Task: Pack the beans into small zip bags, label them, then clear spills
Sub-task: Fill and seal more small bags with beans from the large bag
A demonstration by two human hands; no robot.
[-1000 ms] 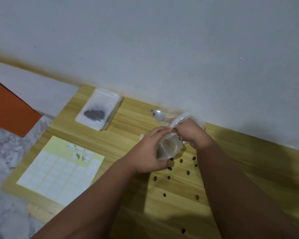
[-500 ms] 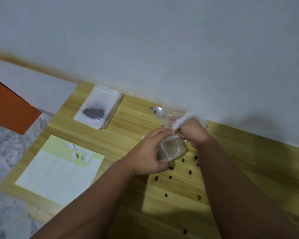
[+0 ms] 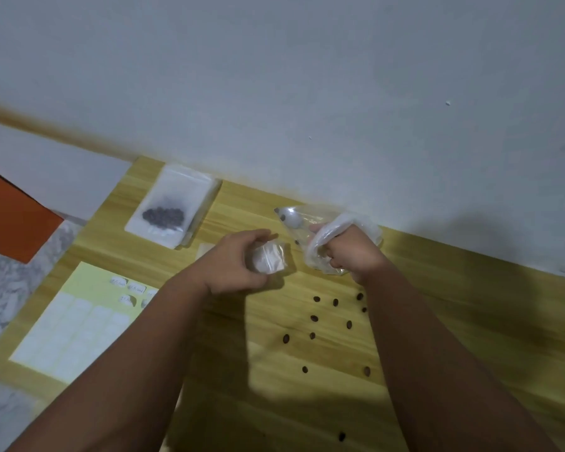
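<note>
Left hand: grip curled round small zip bag, presumably readied for filling. Right hand sunk in large clear bag just right of it, likely scooping; grip state unreadable. Spilled beans on worktop, nearer the wearer.

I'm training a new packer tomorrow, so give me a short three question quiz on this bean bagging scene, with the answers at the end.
1. True or false: the left hand holds the small zip bag.
2. Where do the loose beans lie? A in a bowl; B on the table between the forearms; C on the floor.
3. Fill in: the right hand grips the large clear bag, and the label sheet lies on the person's ___ side.
Key: 1 true; 2 B; 3 left.
</note>
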